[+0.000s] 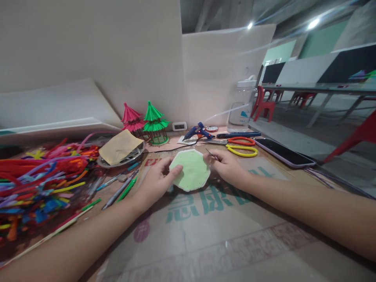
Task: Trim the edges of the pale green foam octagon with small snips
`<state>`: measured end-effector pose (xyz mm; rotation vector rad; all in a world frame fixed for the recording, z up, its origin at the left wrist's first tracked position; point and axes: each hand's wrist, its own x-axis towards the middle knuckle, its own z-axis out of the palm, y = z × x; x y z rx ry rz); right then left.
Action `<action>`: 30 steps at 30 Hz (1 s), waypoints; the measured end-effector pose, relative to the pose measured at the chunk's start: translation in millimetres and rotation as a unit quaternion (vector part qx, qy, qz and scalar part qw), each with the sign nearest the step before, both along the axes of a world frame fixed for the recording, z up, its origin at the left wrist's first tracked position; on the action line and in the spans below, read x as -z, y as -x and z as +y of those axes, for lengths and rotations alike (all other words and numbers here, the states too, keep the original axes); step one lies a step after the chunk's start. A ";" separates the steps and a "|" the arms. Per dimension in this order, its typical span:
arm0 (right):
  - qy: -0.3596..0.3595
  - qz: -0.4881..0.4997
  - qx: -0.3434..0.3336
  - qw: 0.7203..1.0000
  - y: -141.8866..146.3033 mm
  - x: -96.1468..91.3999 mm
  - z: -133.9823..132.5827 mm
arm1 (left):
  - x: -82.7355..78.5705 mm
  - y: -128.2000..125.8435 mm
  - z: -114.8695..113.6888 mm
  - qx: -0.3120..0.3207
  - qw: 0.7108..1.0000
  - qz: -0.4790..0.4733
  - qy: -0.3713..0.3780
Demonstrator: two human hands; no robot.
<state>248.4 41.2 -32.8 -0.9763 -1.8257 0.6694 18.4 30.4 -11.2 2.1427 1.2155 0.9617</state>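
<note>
My left hand (160, 176) is closed on the left edge of a light green octagonal piece (190, 170) with a pale rim, its thumb lying on top. Small dark dots show near the edge of the piece. At its right side my right hand (225, 166) pinches a thin dark stick (212, 154) that points up and left. Whether those right fingers also grip the octagon's edge I cannot tell. Both hands are over a flattened cardboard sheet (188, 243) with printed characters.
Pipe cleaners (44, 184) heap up at the left, beside pens (120, 190) and a dish (122, 160). Behind stand a pink model pavilion (131, 115), a green one (154, 119), a glue gun (199, 131) and a bottle (241, 111). Scissors (242, 148) and a phone (283, 152) lie right.
</note>
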 end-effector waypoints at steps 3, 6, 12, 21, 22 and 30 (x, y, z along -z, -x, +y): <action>-0.006 -0.007 -0.003 1.000 0.5 -0.4 -0.5 | -0.8 -1.4 -0.1 0.007 1.000 0.000 0.002; -0.010 -0.014 0.011 1.000 0.3 -0.2 0.1 | 0.8 0.6 0.6 -0.001 1.000 -0.005 -0.004; -0.020 -0.023 0.029 0.999 0.6 -2.1 1.1 | 0.6 0.4 0.2 0.020 0.999 -0.026 0.021; -0.062 0.007 0.019 0.998 -3.3 -9.0 -4.9 | 13.1 2.2 5.8 -0.016 0.998 -0.065 0.000; -0.062 -0.004 0.017 0.998 -4.0 -10.4 -5.5 | 13.0 3.0 5.6 -0.016 0.998 -0.052 -0.009; -0.143 -0.097 0.030 0.984 -4.8 -16.4 -5.1 | 10.9 6.5 6.2 -0.002 0.998 0.017 -0.062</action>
